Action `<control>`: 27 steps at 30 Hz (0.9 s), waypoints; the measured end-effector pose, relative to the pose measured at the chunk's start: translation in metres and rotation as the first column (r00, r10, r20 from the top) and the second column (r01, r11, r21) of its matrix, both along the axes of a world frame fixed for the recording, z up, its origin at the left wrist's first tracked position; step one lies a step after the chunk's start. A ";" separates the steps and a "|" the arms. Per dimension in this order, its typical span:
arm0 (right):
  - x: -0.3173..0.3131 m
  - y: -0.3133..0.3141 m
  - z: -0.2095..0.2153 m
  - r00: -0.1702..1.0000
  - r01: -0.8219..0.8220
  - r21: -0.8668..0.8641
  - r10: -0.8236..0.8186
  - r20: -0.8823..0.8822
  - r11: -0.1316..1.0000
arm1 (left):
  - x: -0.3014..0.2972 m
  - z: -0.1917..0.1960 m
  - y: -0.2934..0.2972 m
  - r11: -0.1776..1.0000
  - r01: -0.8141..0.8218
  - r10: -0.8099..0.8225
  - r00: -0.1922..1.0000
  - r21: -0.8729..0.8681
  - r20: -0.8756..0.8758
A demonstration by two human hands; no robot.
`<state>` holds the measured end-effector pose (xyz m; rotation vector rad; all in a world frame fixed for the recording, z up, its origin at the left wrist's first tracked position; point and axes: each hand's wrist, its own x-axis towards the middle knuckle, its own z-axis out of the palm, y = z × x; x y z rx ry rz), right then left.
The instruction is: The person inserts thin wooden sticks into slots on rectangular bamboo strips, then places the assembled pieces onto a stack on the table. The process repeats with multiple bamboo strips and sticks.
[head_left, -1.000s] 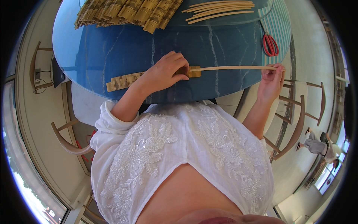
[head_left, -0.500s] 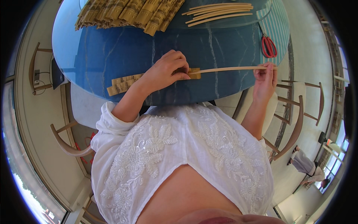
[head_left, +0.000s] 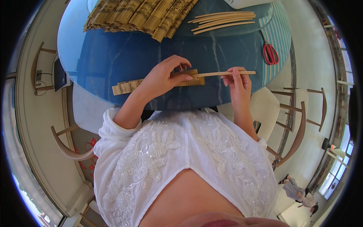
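Note:
A flat gold printed sleeve (head_left: pixel 199 80) lies on the blue tabletop in front of me, with more gold printed pieces (head_left: pixel 127 87) overlapping to its left. My left hand (head_left: pixel 165 75) rests over the sleeve, its thumb pressed on it near the right end and its fingers curled above; some of its grip is hidden. Between the thumb and fingers of my right hand (head_left: pixel 239 77) is a pale, slim wooden stick (head_left: pixel 213 74). The stick's left end meets the sleeve beside my left thumb; I cannot tell how far inside it sits.
A large pile of gold printed sleeves (head_left: pixel 140 17) lies at the back left. Several pale sticks (head_left: pixel 223 22) rest on a glass surface behind. Red-handled scissors (head_left: pixel 270 54) lie on a striped cloth (head_left: pixel 281 34) by the right edge. Chairs (head_left: pixel 297 132) stand around the table.
My right hand has moved left along the stick's line, bringing the stick closer to my left hand; less of it shows between my hands. My left fingers have lifted slightly.

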<state>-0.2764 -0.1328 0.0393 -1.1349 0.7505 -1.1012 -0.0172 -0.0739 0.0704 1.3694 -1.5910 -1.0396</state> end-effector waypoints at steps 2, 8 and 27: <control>-0.004 -0.003 0.002 1.000 0.004 -0.001 -0.004 0.028 1.000 | 0.009 0.002 0.005 0.989 -0.070 0.075 0.997 0.131 -0.033; -0.001 -0.004 0.003 0.997 -0.035 0.016 0.034 0.066 0.999 | 0.023 0.004 0.013 0.993 -0.072 0.059 0.989 0.093 0.138; 0.020 0.005 0.011 0.982 -0.186 0.156 0.186 0.017 0.970 | 0.024 -0.002 0.029 0.970 -0.164 0.196 0.964 -0.182 0.178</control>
